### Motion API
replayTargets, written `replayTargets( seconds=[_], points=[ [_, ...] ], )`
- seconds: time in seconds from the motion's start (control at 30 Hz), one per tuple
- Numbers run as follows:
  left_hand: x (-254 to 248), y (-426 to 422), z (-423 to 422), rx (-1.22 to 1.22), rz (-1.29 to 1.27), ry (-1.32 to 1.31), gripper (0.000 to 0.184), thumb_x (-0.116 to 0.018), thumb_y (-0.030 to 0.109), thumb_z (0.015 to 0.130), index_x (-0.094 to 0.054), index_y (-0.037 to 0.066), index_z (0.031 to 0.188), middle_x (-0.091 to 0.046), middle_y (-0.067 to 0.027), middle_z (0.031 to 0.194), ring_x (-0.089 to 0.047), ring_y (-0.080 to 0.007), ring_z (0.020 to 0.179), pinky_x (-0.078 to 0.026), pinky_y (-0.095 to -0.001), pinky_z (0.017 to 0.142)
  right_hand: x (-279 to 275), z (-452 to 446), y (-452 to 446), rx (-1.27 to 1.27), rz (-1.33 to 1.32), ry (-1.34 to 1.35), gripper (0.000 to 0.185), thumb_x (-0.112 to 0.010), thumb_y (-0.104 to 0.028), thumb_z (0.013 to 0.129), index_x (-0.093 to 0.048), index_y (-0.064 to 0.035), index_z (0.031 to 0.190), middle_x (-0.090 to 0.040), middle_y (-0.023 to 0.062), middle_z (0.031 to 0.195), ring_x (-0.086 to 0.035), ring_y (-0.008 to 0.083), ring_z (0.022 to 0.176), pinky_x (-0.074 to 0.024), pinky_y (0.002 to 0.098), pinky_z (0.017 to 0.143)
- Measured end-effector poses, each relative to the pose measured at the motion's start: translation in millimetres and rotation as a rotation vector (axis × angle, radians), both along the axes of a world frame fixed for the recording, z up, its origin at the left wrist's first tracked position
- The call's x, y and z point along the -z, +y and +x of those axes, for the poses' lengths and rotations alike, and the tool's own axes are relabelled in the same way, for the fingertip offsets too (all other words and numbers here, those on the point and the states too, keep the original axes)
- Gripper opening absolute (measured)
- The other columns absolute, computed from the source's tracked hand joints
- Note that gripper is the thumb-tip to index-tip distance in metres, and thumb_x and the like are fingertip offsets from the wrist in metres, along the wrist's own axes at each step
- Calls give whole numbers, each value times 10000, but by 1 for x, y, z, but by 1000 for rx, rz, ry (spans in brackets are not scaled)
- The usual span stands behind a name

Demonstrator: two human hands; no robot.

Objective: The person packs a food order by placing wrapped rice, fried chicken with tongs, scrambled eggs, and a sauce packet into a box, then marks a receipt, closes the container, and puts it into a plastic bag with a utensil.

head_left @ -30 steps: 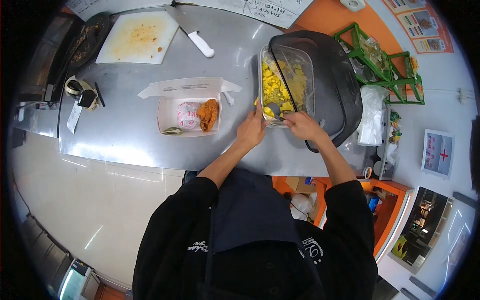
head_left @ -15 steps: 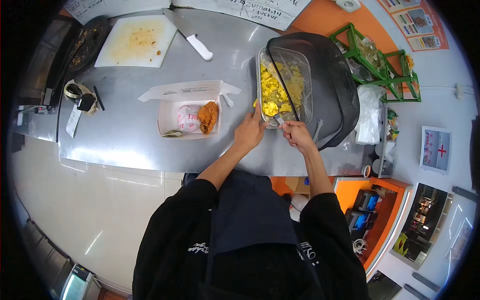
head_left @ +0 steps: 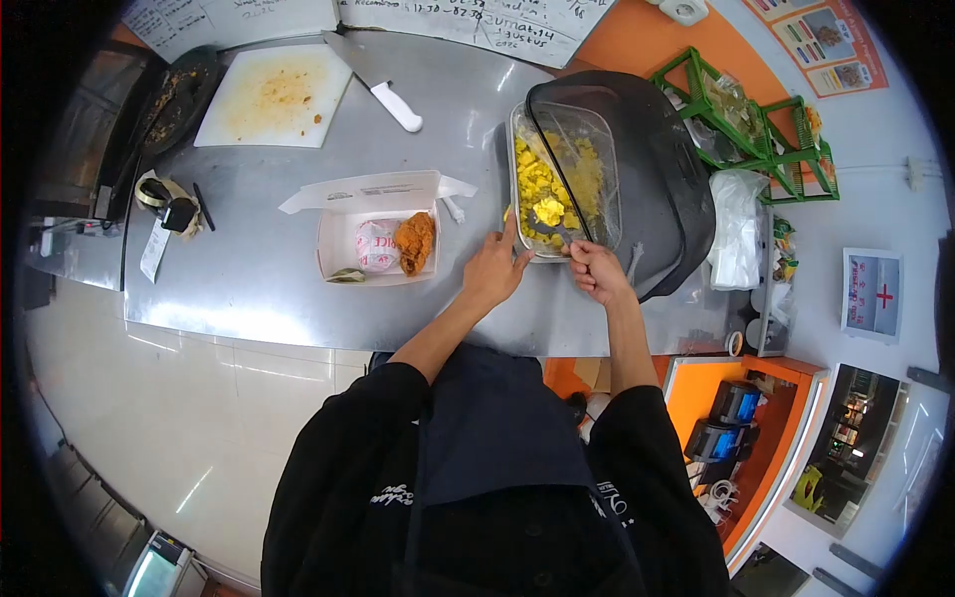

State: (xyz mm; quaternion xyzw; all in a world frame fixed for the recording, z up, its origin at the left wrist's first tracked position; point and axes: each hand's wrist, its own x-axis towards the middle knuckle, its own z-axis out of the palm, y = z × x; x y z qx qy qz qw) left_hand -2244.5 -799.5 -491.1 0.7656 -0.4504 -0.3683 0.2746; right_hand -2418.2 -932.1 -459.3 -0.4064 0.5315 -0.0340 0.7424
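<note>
A clear rectangular container (head_left: 615,189) holds yellow pieces that look like scrambled egg (head_left: 537,179). My right hand (head_left: 599,271) is closed around the handle of what looks like a spoon at the container's near edge. The spoon's head lies inside, with a lump of yellow egg (head_left: 548,210) on or just beyond it. At the near left corner rests my left hand (head_left: 492,267), its index finger stretched along the side and its thumb apart. To the left stands an open carton box (head_left: 378,189) holding a paper-wrapped packet (head_left: 377,245), fried chicken (head_left: 414,243) and a small sachet (head_left: 346,276).
A black lid or cover (head_left: 662,179) lies tilted against the container's right side. Farther back are a white-handled knife (head_left: 398,107) and a stained cutting board (head_left: 274,95). Green baskets (head_left: 741,119) and white plastic bags (head_left: 734,229) line the right side of the steel table (head_left: 259,298).
My right hand has shifted slightly, and the spoon's metal handle shows less. A yellow lump now sits farther into the container. The left hand keeps its place at the corner.
</note>
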Motion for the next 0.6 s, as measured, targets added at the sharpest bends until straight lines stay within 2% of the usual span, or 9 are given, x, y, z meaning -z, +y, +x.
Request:
replayTargets(
  seconds=[0.07,0.17,0.3,0.37,0.47,0.53,0.6],
  points=[
    [0,2,-1,7,-9,8,791,-555,409,924,-125,116,1520,-521,-259,1215,-576,-424,1064,-480,-489,867,-1,0,3,47,-26,-18,211,-520,-219,986,-580,-19,1022,-394,-50,594,-277,37,425,-213,213,373],
    [3,14,0,67,-68,16,711,-552,344,927,-213,76,1492,-529,-266,1188,-601,-430,1002,-498,-513,803,-10,3,4,59,-47,-11,198,-510,-221,992,-559,-35,1040,-393,-44,589,-272,41,401,-225,212,362],
    [7,57,17,179,-225,142,523,-553,265,932,-402,59,1389,-588,-226,1126,-619,-389,966,-505,-491,801,-41,18,12,-39,-115,-25,199,-515,-211,988,-573,-23,1013,-399,-44,581,-285,38,401,-228,212,359],
    [-21,87,39,200,-351,248,412,-556,222,934,-512,48,1306,-625,-204,1073,-637,-354,937,-518,-457,783,-58,31,19,-95,-122,-65,207,-523,-201,980,-587,-4,994,-403,-45,576,-293,36,408,-226,214,358],
    [-51,135,72,-140,-353,453,290,-560,153,932,-602,45,1198,-663,-145,963,-653,-261,854,-524,-364,721,-74,69,42,-206,-42,-115,216,-532,-202,977,-586,6,1002,-396,-41,574,-289,33,405,-219,211,355],
    [-50,166,93,-501,-399,323,234,-561,92,920,-632,34,1135,-666,-107,909,-637,-186,794,-503,-297,671,-77,102,64,-281,-14,-119,225,-540,-205,975,-589,12,1012,-386,-39,577,-287,33,412,-222,213,358],
    [-39,191,118,-766,-438,177,237,-565,75,910,-614,42,1139,-644,-72,930,-609,-160,799,-490,-287,671,-67,136,86,-319,46,-169,232,-546,-210,973,-593,13,1020,-382,-39,578,-286,32,415,-220,211,361]
  ],
)
